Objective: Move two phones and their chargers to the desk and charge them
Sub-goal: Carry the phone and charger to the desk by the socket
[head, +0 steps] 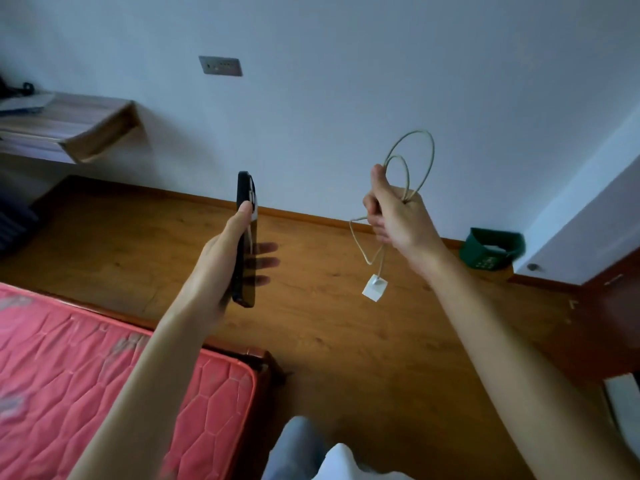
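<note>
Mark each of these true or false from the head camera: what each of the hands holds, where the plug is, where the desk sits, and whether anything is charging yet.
1. The left hand holds a black phone upright. True.
2. The right hand is empty. False: it grips a looped charger cable.
3. The white plug hangs below the right hand, in the air over the wooden floor. True.
4. The phone is lying on the red mattress. False: it is held above the floor, past the mattress corner.
5. The wooden desk is at the upper left, against the wall. True.
6. The plug is already in the wall socket. False: it dangles free.
</note>
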`<act>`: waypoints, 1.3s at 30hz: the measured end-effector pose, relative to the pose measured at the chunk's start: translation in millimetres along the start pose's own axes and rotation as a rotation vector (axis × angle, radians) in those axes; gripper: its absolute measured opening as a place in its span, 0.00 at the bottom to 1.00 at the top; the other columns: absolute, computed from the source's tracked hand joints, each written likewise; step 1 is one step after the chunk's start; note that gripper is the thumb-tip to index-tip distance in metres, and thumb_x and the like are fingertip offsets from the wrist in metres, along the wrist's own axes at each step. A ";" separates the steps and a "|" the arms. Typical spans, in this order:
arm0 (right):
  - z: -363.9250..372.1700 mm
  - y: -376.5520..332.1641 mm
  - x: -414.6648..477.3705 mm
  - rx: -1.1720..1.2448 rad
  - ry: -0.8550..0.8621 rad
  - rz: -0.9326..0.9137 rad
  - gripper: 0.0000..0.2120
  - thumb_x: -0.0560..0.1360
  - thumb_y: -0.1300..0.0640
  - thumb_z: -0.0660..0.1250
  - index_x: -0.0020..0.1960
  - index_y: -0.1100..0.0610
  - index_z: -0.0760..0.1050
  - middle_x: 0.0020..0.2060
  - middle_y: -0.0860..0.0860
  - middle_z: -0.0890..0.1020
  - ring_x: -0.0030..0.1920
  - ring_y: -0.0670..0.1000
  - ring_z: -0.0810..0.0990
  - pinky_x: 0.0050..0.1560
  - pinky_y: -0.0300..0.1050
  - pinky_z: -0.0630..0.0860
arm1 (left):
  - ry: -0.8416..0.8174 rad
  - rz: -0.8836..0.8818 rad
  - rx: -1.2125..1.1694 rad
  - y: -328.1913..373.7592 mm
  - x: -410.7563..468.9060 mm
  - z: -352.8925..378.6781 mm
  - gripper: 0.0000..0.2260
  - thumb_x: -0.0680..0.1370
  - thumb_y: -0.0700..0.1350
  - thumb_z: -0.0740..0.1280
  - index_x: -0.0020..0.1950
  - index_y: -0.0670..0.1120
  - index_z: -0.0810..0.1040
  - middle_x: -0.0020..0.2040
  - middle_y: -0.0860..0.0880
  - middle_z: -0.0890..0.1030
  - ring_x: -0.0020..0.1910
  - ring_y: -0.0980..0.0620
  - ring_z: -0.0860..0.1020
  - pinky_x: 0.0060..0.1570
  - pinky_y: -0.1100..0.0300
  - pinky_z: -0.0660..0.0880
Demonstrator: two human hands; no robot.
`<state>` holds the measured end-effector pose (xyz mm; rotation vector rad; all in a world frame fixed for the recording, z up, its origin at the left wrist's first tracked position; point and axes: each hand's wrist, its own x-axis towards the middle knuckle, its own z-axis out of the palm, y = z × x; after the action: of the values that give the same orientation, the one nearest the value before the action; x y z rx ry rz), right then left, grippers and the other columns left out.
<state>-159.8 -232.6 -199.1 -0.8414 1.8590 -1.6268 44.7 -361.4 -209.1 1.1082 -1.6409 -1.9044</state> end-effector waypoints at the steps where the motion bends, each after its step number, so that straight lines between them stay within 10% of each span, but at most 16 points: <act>1: 2.0 1.9 14.5 -0.003 -0.014 0.005 0.27 0.81 0.38 0.54 0.32 0.55 0.68 0.23 0.46 0.65 0.23 0.45 0.62 0.24 0.35 0.62 | 0.015 -0.001 -0.010 2.2 11.9 -2.5 0.37 0.69 0.71 0.63 0.73 0.52 0.68 0.53 0.45 0.86 0.52 0.45 0.85 0.45 0.52 0.80; 39: 261.5 -8.9 625.6 0.056 -0.610 -0.035 0.27 0.82 0.40 0.55 0.29 0.53 0.69 0.22 0.48 0.66 0.21 0.45 0.62 0.23 0.35 0.61 | 0.526 -0.070 -0.234 167.1 516.0 -185.4 0.34 0.76 0.66 0.60 0.77 0.48 0.65 0.56 0.42 0.83 0.47 0.46 0.83 0.34 0.58 0.81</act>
<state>-384.5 -872.1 -218.3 -1.1882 1.3678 -1.2415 -160.9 -896.4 -209.4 1.4245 -1.0777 -1.6056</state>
